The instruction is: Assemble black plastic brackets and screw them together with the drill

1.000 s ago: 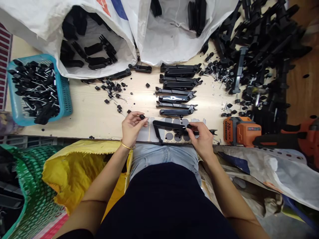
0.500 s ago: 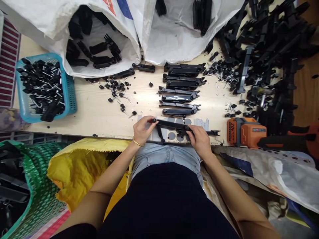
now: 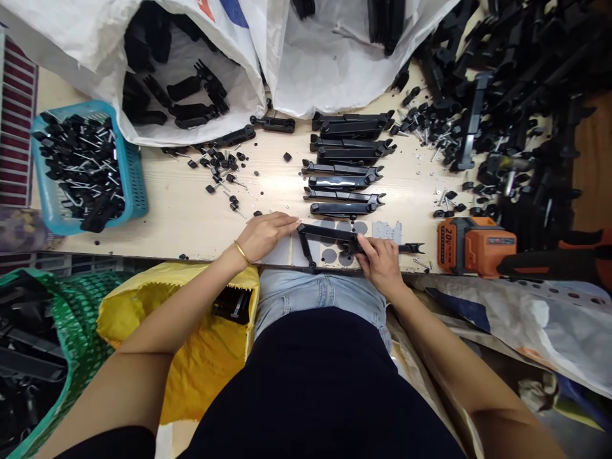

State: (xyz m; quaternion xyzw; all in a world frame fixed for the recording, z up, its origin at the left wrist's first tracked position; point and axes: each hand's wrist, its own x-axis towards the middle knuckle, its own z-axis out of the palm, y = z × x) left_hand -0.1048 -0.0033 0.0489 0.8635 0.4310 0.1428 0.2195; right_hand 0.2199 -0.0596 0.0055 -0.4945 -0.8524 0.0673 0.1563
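Observation:
A black jointed plastic arm (image 3: 329,233) lies folded at an angle along the table's front edge. Its thinner leg (image 3: 306,248) slants down from the left joint. My right hand (image 3: 384,264) grips the right end, thumb and fingers closed round the joint there. My left hand (image 3: 270,237) is flat beside the left joint, fingers stretched to the right; whether the fingertips touch it I cannot tell. Beyond the hands, several folded black arms (image 3: 343,181) lie in a stacked column. A dark forked end (image 3: 412,248) sticks out to the right of my right hand.
A blue basket (image 3: 139,167) of black-headed screws stands at the left. White sacks (image 3: 329,83) with black parts line the back. Loose knob screws (image 3: 222,169) and a pile of black parts (image 3: 526,83) flank the column. An orange tool battery (image 3: 488,247) sits at front right.
My left hand has let go of the arm's left joint and moved left, its fingers straightening. My right hand keeps its hold at the right end. The view has shifted slightly.

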